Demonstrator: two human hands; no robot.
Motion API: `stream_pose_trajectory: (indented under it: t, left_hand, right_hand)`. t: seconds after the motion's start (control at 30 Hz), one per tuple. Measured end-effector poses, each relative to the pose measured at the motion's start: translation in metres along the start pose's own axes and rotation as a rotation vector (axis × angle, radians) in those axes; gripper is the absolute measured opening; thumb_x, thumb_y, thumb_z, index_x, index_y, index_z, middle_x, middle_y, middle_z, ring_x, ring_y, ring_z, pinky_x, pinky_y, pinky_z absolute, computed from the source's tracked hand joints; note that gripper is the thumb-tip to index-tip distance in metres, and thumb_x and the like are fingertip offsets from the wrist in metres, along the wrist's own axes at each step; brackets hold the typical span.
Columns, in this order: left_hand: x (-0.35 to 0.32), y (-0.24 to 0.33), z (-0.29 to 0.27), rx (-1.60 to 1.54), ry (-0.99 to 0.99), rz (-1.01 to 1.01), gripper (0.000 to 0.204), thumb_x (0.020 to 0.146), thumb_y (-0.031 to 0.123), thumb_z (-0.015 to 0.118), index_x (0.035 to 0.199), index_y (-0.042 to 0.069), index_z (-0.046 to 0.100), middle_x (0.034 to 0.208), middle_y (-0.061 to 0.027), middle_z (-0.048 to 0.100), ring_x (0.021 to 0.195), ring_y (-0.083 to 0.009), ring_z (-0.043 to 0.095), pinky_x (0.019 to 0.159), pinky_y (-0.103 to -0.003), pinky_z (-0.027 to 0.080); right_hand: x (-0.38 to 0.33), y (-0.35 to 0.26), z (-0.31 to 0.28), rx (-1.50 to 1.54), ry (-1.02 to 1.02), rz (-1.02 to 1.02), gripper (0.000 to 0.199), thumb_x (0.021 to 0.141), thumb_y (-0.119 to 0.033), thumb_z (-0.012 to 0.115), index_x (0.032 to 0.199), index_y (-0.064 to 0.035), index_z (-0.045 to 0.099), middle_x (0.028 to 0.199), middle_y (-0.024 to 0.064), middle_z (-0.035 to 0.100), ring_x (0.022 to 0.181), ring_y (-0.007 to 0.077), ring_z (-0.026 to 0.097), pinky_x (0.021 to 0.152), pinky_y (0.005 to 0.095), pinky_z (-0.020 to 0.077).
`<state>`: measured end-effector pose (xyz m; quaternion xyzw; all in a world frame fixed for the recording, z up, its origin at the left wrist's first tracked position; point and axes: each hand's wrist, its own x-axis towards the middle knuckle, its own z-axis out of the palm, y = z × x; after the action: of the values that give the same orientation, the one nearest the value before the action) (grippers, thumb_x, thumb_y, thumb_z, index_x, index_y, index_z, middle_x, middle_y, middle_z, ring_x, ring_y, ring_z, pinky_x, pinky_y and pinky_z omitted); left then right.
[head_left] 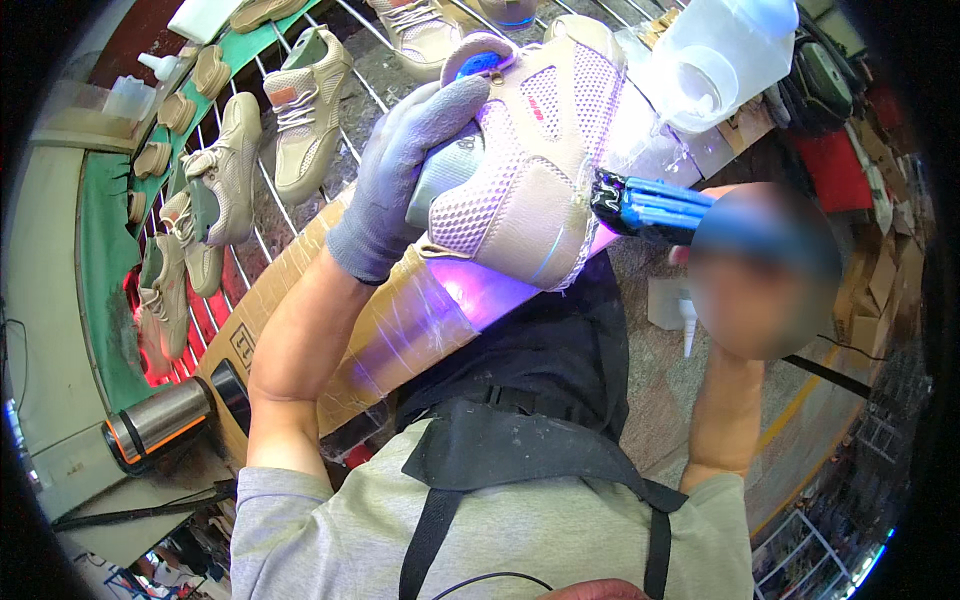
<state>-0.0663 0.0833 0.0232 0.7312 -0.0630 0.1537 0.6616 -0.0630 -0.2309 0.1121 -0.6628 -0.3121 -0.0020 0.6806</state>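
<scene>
So the left hand (400,170) in a grey knit glove is wrapped tight around the top of a beige mesh-and-leather sneaker (525,170), tipping it heel-down over the cardboard-covered desk (300,270), probably so the heel seam faces up for working on. The right hand (760,270) is blurred out, so I can't tell its exact grip, but a bundle of blue-handled brushes (650,208) sticks out of it, with the bristles touching the shoe's heel side. A translucent plastic jug (720,50) sits just beyond. More beige sneakers (305,110) ride a wire rack (250,240) on the left, next to a steel flask (165,415).
</scene>
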Motion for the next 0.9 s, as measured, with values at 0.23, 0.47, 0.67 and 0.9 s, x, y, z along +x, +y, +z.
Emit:
stream_pose_trajectory:
  t: [0.23, 0.47, 0.67, 0.9]
  left_hand:
    - [-0.002, 0.01, -0.002, -0.004, -0.004, 0.009, 0.047, 0.088, 0.01, 0.073, 0.133, 0.005, 0.063, 0.119, -0.0189, 0.069, 0.106, -0.0317, 0.07, 0.093, -0.038, 0.054]
    - [-0.008, 0.017, -0.002, -0.026, -0.01, 0.025, 0.046, 0.09, 0.012, 0.07, 0.134, 0.003, 0.062, 0.122, -0.019, 0.069, 0.109, -0.0314, 0.069, 0.096, -0.038, 0.052]
    - [-0.004, 0.021, -0.007, -0.065, -0.024, 0.037, 0.046, 0.093, 0.014, 0.068, 0.135, 0.001, 0.061, 0.124, -0.0192, 0.069, 0.111, -0.0311, 0.069, 0.099, -0.039, 0.051]
    - [0.01, 0.063, 0.008, -1.133, -0.207, -0.398, 0.043, 0.105, 0.02, 0.056, 0.14, -0.005, 0.054, 0.131, -0.0179, 0.067, 0.12, -0.0263, 0.064, 0.113, -0.039, 0.043]
  right_hand:
    - [-0.008, 0.013, 0.002, -0.304, -0.032, -0.319, 0.025, 0.086, -0.007, 0.078, 0.108, 0.001, 0.071, 0.1, 0.0142, 0.071, 0.083, 0.0193, 0.067, 0.072, 0.032, 0.0561]
    - [0.007, -0.004, -0.001, -0.057, 0.023, -0.058, 0.023, 0.085, 0.002, 0.074, 0.107, 0.0059, 0.069, 0.098, 0.0121, 0.071, 0.079, 0.0166, 0.067, 0.071, 0.0276, 0.0544]
    - [0.022, -0.027, -0.004, -0.269, -0.232, -0.226, 0.027, 0.081, 0.004, 0.08, 0.107, 0.0077, 0.072, 0.099, 0.0151, 0.073, 0.089, 0.0238, 0.069, 0.08, 0.0346, 0.0537]
    - [0.034, -0.05, -0.009, -0.614, -0.482, -0.478, 0.032, 0.083, -0.005, 0.079, 0.114, 0.0023, 0.072, 0.106, 0.0198, 0.072, 0.094, 0.0264, 0.072, 0.08, 0.0333, 0.0589]
